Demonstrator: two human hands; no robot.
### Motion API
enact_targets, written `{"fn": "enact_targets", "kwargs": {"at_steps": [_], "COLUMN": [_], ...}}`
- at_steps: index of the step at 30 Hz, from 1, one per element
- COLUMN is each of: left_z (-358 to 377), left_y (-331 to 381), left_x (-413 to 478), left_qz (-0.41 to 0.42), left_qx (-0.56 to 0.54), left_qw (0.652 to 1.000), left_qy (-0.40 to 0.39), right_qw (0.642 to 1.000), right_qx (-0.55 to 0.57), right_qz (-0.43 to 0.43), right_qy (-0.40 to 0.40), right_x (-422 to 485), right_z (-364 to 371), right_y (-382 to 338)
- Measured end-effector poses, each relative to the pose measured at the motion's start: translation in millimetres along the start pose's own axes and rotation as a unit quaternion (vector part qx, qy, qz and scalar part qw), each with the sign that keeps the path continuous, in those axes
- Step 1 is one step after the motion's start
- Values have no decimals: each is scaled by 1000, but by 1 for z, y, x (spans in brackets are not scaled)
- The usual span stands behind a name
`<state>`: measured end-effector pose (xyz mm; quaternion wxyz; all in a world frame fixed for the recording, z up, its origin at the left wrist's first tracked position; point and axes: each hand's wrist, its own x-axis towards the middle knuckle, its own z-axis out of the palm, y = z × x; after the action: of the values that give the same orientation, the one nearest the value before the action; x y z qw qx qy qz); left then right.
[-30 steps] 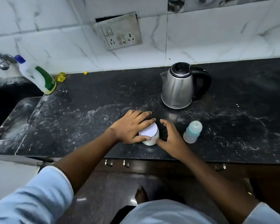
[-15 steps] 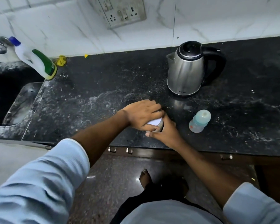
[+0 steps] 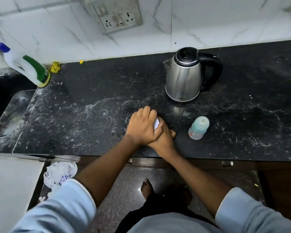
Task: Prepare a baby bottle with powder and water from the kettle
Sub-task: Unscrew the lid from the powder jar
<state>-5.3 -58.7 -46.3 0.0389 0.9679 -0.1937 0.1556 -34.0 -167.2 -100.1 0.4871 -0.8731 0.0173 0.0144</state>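
Powder jar (image 3: 156,123): left hand (image 3: 144,126) gripping lid, right hand (image 3: 164,137) clasping body; twisting best while pressing onto bench (image 3: 91,115).

Nothing can be read: the small dark mark low on the steel kettle (image 3: 183,76) and the print on the green-labelled bottle (image 3: 28,66) are too blurred.
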Motion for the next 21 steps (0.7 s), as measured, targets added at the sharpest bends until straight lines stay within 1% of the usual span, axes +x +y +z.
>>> {"fn": "enact_targets", "kwargs": {"at_steps": [2,5,8,10,11,13,14,16,18,20,21], "left_z": [-9,-33,-61,-78,-78,-75,-72,-60,-52,-49,-52], "left_y": [20,37,26,12,4,-8,-13,-18,-13,-7,-4], "left_x": [-2,0,1,-1,-1,1,4,8,13,17,21], "left_qz": [-134,-259,-329,-344,-328,-246,-183,-71,-6,18,15], "left_qx": [7,-43,-72,-70,-68,-128,-173,-226,-210,-168,-149], "left_qw": [989,952,918,909,915,932,931,912,906,917,920], "left_qy": [-59,-155,-210,-225,-225,-233,-263,-334,-368,-361,-362], "right_qw": [1000,1000,999,999,999,999,999,999,998,998,998], "right_qx": [28,5,2,1,-3,-3,-1,9,19,37,33], "right_qz": [-10,-26,-15,-4,-1,2,1,-2,1,3,4], "right_qy": [-7,-16,-34,-45,-43,-41,-42,-52,-59,-58,-55], "right_x": [1,1,-1,1,2,2,1,1,0,0,0], "right_z": [2,-1,-10,-17,-19,-21,-22,-22,-23,-23,-23], "right_y": [4,9,9,6,7,8,9,9,8,8,8]}}
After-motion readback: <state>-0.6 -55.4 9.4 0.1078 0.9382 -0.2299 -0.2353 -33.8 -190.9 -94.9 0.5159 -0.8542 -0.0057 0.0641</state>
